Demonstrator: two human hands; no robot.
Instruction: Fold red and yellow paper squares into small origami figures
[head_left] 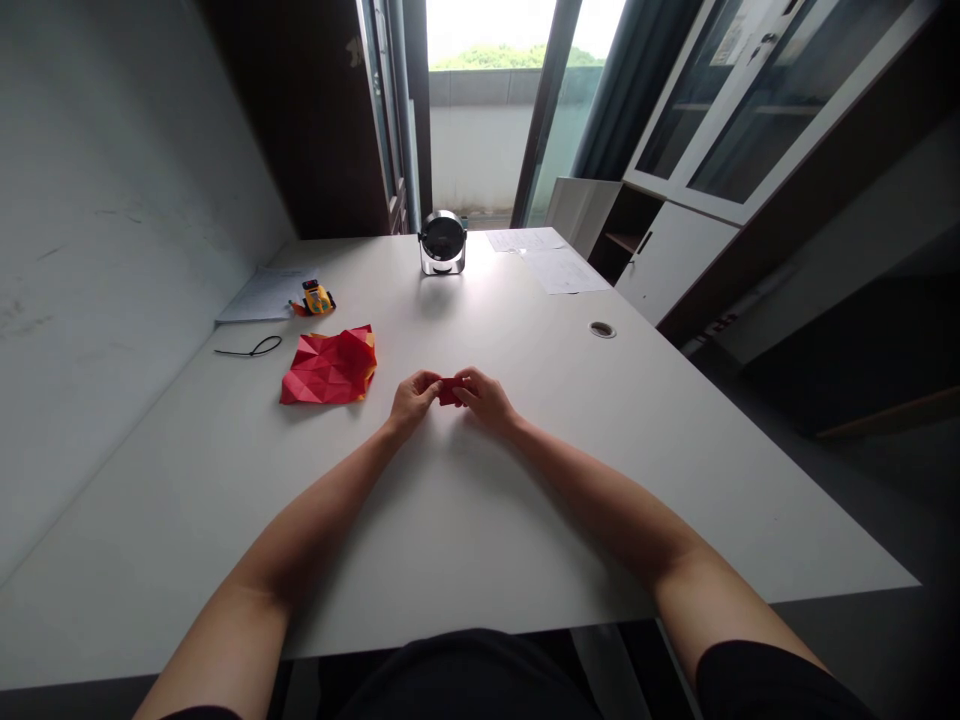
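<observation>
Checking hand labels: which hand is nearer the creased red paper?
Left. The left hand is to the right of the creased red paper, apart from it; the right hand is farther right, past the left hand.

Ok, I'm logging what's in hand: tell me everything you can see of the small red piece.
The small red piece is roughly rectangular and looks like folded paper, though any creases are too small to make out. The left hand and right hand hold it at opposite sides, over the white table. Whether it touches the table is unclear.
</observation>
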